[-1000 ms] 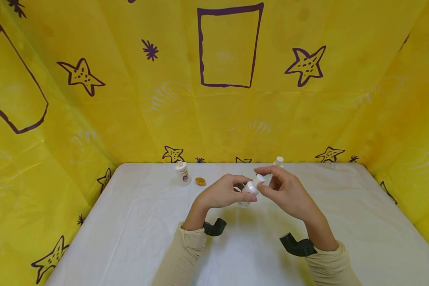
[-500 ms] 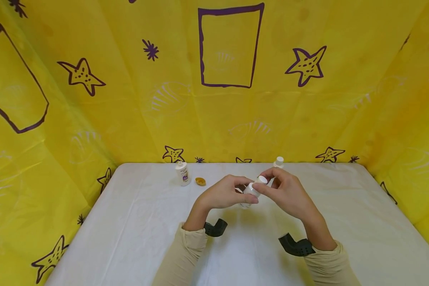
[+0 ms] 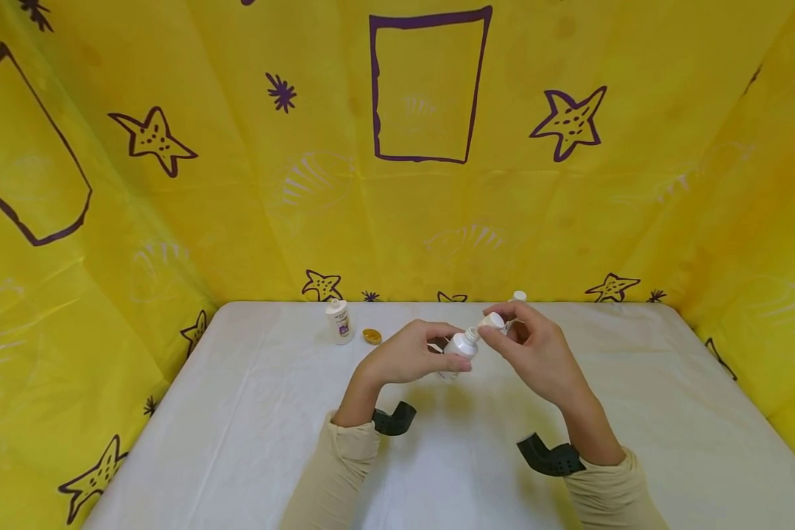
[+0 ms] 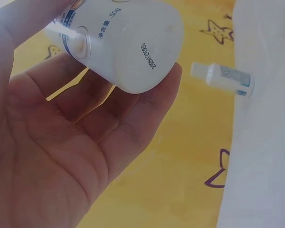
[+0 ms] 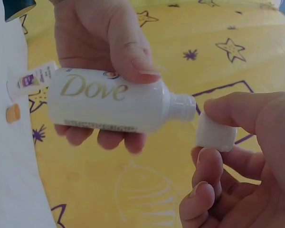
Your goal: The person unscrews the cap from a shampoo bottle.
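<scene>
My left hand (image 3: 414,353) grips a white bottle (image 5: 104,104) round its body, the word "Dove" showing in the right wrist view. Its threaded neck (image 5: 182,107) is bare and points toward my right hand. Between thumb and fingers my right hand (image 3: 536,353) pinches a white cap (image 5: 216,133), held just off the neck. The left wrist view shows the bottle's base (image 4: 147,52) with printed digits, and the fingers curled along its side.
A second white bottle (image 3: 339,324) with a purple label stands at the back left, beside a small orange-brown cap-like piece (image 3: 372,336). Another white-capped bottle (image 4: 230,80) stands behind my right hand. Yellow patterned cloth (image 3: 397,221) rises behind the white table (image 3: 238,442).
The cap has come off the bottle's neck and moved right with my right hand. The threaded neck now shows. My left hand has shifted slightly left with the bottle.
</scene>
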The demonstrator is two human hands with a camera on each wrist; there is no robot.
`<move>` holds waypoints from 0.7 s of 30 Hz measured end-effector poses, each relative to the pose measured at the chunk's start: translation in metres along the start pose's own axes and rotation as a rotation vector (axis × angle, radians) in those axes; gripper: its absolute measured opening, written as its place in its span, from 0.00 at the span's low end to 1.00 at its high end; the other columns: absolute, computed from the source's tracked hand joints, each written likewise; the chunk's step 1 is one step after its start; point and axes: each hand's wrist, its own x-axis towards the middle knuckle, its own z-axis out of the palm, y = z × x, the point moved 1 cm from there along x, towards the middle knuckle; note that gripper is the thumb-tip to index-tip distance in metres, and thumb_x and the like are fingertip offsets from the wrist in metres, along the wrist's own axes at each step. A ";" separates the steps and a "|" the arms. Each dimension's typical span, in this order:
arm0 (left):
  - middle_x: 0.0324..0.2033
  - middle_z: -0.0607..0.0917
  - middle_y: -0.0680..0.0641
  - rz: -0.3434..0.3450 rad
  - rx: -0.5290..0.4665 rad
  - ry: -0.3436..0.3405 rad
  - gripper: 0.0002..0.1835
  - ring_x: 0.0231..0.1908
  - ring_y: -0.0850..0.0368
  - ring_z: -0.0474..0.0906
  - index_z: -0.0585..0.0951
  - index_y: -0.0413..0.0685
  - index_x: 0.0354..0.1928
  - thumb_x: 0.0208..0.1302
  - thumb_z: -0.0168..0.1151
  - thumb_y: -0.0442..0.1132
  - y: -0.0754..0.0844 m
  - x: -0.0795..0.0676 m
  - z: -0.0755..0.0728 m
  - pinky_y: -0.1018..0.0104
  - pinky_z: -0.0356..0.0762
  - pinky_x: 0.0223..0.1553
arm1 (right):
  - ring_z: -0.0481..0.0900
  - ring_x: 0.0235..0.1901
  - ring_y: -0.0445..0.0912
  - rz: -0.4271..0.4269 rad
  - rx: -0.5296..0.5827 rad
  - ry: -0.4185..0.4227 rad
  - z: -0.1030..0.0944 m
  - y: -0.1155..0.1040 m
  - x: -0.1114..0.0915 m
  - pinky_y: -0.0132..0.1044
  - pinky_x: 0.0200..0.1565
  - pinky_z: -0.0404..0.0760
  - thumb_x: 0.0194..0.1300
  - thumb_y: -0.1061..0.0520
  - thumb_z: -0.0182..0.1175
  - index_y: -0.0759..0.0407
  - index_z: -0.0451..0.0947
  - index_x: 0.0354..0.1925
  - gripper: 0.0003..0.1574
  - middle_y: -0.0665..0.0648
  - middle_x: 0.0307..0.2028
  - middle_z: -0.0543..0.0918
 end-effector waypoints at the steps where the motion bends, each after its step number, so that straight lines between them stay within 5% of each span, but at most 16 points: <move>1: 0.37 0.86 0.53 0.000 -0.009 0.010 0.17 0.40 0.53 0.81 0.85 0.56 0.54 0.65 0.71 0.47 0.000 -0.002 -0.002 0.67 0.81 0.39 | 0.66 0.21 0.43 -0.001 0.000 0.001 0.000 -0.001 0.000 0.33 0.23 0.66 0.69 0.53 0.67 0.54 0.80 0.53 0.17 0.55 0.24 0.70; 13: 0.47 0.85 0.49 -0.017 -0.100 0.162 0.22 0.47 0.55 0.83 0.82 0.51 0.58 0.63 0.73 0.44 0.006 -0.037 -0.040 0.62 0.85 0.48 | 0.77 0.35 0.42 0.016 -0.037 0.032 0.014 -0.004 0.001 0.29 0.37 0.79 0.64 0.56 0.71 0.56 0.83 0.46 0.13 0.55 0.38 0.84; 21: 0.47 0.85 0.45 -0.060 -0.083 0.292 0.21 0.46 0.52 0.85 0.80 0.48 0.54 0.61 0.74 0.41 0.011 -0.070 -0.071 0.60 0.85 0.47 | 0.82 0.38 0.43 0.000 0.035 -0.053 0.046 -0.013 -0.003 0.31 0.42 0.83 0.63 0.58 0.72 0.56 0.81 0.48 0.16 0.54 0.42 0.87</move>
